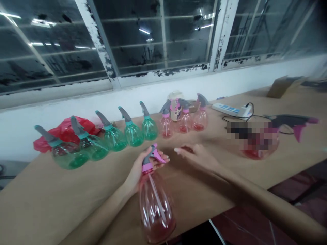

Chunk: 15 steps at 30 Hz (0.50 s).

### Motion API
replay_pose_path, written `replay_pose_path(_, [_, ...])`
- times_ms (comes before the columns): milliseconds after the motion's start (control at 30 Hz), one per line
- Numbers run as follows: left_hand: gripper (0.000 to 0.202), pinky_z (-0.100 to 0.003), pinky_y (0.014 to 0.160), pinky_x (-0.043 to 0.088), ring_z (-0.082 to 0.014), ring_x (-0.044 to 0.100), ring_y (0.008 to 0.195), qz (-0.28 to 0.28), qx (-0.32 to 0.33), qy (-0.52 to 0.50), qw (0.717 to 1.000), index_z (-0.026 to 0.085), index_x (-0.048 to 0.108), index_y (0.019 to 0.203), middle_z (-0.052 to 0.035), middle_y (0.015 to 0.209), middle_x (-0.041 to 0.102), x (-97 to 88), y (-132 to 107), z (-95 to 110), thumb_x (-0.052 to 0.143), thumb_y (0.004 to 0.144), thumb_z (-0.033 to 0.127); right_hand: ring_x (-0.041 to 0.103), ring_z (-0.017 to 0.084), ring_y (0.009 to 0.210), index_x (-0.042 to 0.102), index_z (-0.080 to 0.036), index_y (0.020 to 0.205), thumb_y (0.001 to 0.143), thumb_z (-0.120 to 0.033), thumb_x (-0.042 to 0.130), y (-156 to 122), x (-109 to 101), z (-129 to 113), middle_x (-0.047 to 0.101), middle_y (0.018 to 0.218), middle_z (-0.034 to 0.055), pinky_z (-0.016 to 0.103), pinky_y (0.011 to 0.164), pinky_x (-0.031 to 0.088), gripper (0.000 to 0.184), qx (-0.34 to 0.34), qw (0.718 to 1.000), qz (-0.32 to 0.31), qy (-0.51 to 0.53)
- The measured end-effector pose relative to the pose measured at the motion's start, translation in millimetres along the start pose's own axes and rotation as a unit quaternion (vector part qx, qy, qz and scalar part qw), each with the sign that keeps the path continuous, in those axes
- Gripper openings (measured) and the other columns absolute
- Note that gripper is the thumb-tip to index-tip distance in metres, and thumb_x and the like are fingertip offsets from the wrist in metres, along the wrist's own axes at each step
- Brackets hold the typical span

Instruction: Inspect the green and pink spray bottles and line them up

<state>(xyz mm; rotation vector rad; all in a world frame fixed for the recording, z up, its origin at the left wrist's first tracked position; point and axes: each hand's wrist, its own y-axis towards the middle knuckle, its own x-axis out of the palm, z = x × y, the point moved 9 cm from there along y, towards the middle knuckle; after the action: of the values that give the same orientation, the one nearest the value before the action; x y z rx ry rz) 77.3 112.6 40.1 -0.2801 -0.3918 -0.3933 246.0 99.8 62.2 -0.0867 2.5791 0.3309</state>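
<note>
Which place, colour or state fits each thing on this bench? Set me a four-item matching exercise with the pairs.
Things:
1. Left hand
2. Red plastic bag
3. Power strip
4. Brown cardboard

Descriptions:
A. White with blue
B. Toward the far right of the table
C. Gripping a pink spray bottle near its top
D. Behind the leftmost green spray bottles

Pairs: 1-C, 2-D, 3-A, 4-B

the room in which i worked, apparently a workshop: a long brown table (pixel 51 190) stood against a white wall (pixel 20 126), beneath windows (pixel 143 51) with flaking frames (pixel 100 44); strip lights (pixel 144 31) showed in the panes (pixel 184 44), and spray bottles (pixel 133 136) of one pattern stood lined up near a power strip (pixel 227 109).
</note>
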Motion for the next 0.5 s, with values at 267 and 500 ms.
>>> replay_pose_path(267, [0.024, -0.037, 0.094, 0.039, -0.0261, 0.059, 0.103, -0.037, 0.204, 0.230, 0.951, 0.018, 0.065, 0.090, -0.0059, 0.098, 0.068, 77.3, -9, 45, 0.061, 0.077, 0.038, 0.057, 0.027, 0.105, 0.046, -0.026, 0.127, 0.062, -0.055, 0.072, -61, 14, -44, 0.060, 0.117, 0.0073, 0.044, 0.090, 0.044, 0.075, -0.041, 0.998, -0.035, 0.030])
replay_pose_path(500, [0.026, -0.044, 0.096, 0.036, -0.0290, 0.054, 0.105, -0.097, 0.271, 0.352, 0.890, 0.021, 0.060, 0.099, -0.0066, 0.106, 0.061, 136.0, -5, 31, 0.063, 0.078, 0.036, 0.056, 0.029, 0.100, 0.047, -0.018, 0.115, 0.056, -0.056, 0.074, -72, 4, -19, 0.058, 0.109, 0.0120, 0.045, 0.085, 0.046, 0.075, -0.044, 0.997, 0.063, -0.001])
